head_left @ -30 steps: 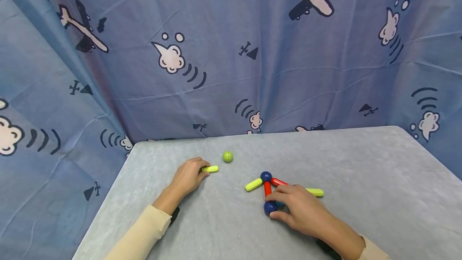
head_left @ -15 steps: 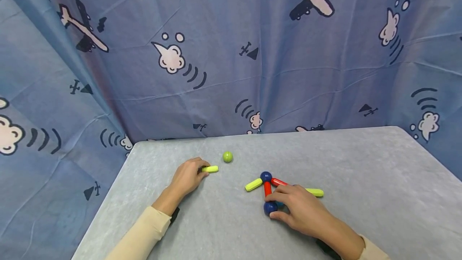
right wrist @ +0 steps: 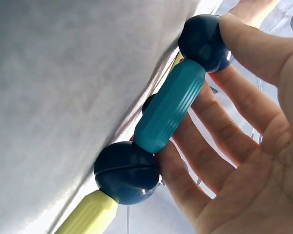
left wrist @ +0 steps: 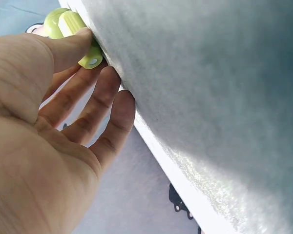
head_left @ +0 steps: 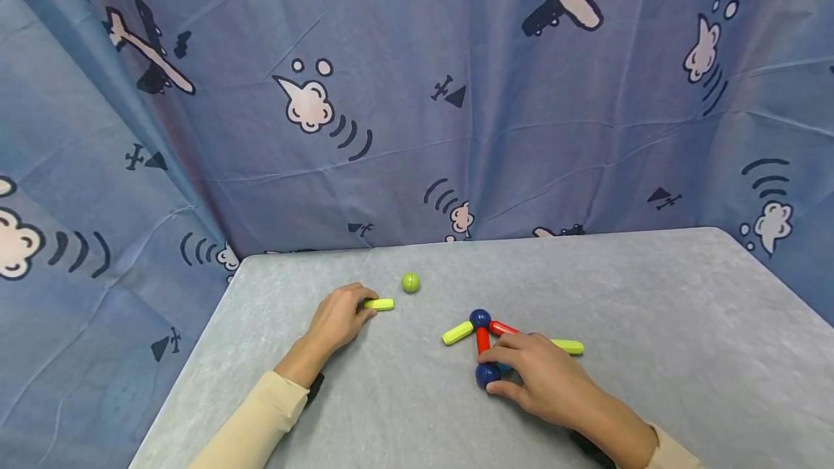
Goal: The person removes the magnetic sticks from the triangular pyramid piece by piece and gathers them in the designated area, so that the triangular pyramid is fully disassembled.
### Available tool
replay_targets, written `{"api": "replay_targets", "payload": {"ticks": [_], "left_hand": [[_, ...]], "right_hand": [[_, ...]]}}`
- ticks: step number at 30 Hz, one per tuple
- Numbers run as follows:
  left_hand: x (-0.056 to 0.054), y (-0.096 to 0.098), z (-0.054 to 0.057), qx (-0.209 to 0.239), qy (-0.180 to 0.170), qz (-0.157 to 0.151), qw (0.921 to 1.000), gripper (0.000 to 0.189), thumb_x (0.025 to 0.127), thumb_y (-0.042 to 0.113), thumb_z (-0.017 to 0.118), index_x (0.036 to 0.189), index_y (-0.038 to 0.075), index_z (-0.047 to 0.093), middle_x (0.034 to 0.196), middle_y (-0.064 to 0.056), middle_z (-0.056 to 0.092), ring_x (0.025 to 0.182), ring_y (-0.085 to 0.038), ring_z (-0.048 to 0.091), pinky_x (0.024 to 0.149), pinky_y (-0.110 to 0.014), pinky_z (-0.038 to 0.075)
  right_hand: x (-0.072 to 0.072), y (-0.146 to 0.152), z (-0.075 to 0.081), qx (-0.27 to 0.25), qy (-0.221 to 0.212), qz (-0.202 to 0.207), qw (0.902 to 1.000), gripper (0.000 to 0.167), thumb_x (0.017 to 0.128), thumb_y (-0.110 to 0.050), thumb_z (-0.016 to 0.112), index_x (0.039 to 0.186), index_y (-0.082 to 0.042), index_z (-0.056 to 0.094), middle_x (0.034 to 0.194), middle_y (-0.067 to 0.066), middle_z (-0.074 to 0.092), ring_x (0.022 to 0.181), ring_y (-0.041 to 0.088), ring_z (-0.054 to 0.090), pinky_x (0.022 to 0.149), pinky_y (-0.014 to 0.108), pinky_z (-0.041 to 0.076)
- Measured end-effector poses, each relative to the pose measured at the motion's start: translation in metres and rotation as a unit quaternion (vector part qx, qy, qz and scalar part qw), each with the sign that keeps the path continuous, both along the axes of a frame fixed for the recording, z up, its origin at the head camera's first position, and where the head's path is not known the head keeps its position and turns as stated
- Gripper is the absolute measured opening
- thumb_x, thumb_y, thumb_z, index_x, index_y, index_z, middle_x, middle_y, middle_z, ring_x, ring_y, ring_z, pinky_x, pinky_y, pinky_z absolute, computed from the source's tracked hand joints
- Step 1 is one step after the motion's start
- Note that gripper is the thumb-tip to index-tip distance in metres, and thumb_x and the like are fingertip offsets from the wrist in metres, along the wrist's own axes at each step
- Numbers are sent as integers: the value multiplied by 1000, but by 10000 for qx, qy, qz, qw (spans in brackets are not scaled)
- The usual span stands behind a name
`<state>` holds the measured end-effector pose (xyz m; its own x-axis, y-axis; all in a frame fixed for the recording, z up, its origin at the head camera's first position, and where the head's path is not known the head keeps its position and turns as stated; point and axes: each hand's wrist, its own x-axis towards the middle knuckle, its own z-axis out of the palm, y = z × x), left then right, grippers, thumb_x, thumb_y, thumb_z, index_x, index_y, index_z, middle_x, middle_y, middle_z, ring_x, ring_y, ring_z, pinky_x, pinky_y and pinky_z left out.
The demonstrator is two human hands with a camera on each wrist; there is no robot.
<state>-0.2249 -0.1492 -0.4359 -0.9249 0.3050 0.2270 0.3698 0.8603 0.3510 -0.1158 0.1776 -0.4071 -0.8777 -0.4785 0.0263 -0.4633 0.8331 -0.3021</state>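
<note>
My left hand (head_left: 340,315) pinches a yellow-green magnetic rod (head_left: 384,304) between thumb and fingers, low over the table. In the left wrist view the rod (left wrist: 91,59) points toward the green ball (left wrist: 51,22). My right hand (head_left: 550,382) holds the near dark blue ball (head_left: 487,375) of a flat magnetic figure, thumb on one side, fingers on the other. A teal rod (right wrist: 170,107) joins that ball to another dark blue ball (right wrist: 127,178). Red rods (head_left: 483,340) run to the far blue ball (head_left: 480,318). Part of the figure is hidden under the right hand.
Yellow-green rods stick out of the figure, one at the left (head_left: 458,333) and one at the right (head_left: 568,347). The green ball stands alone beyond the left hand. A grey table (head_left: 651,295) ends at a blue curtain (head_left: 417,129) with airplanes.
</note>
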Motion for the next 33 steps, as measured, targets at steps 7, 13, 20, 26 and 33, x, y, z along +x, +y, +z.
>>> {"api": "replay_targets", "payload": {"ticks": [7, 13, 20, 26, 33], "left_hand": [[-1, 0, -1, 12, -9, -10, 10000, 22, 85, 18, 79, 107, 16, 75, 94, 3, 70, 78, -8, 58, 69, -27, 48], [2, -1, 3, 164, -163, 91, 9997, 29, 85, 21, 79, 114, 15, 73, 99, 1, 68, 80, -10, 57, 70, -30, 48], [10, 9, 13, 216, 431, 64, 9988, 35, 86, 23, 79, 118, 14, 71, 115, -1, 66, 96, -19, 65, 79, -37, 54], [18, 37, 19, 330, 774, -524, 9951, 35, 84, 24, 80, 116, 13, 71, 110, -1, 68, 103, -22, 65, 84, -40, 55], [31, 75, 18, -113, 586, -1231, 9906, 30, 87, 30, 77, 113, 16, 73, 111, 1, 69, 105, -17, 65, 89, -35, 55]], "right_hand": [[0, 0, 0, 15, 53, -14, 10000, 34, 82, -44, 78, 113, -33, 73, 104, -14, 65, 91, 5, 56, 89, 40, 50], [1, 1, -1, 52, 55, -7, 10000, 32, 82, -45, 77, 113, -35, 72, 104, -16, 64, 89, 3, 54, 87, 39, 50], [1, 0, -1, 66, 5, -20, 10000, 32, 82, -45, 77, 112, -35, 72, 104, -15, 64, 89, 4, 55, 87, 40, 50], [1, 0, 0, 121, -110, -87, 9998, 33, 82, -45, 78, 113, -35, 72, 104, -14, 64, 90, 5, 55, 88, 41, 50], [2, -1, 1, 113, 35, 30, 9999, 34, 83, -46, 77, 113, -33, 72, 106, -12, 66, 92, 7, 57, 88, 41, 50]]}}
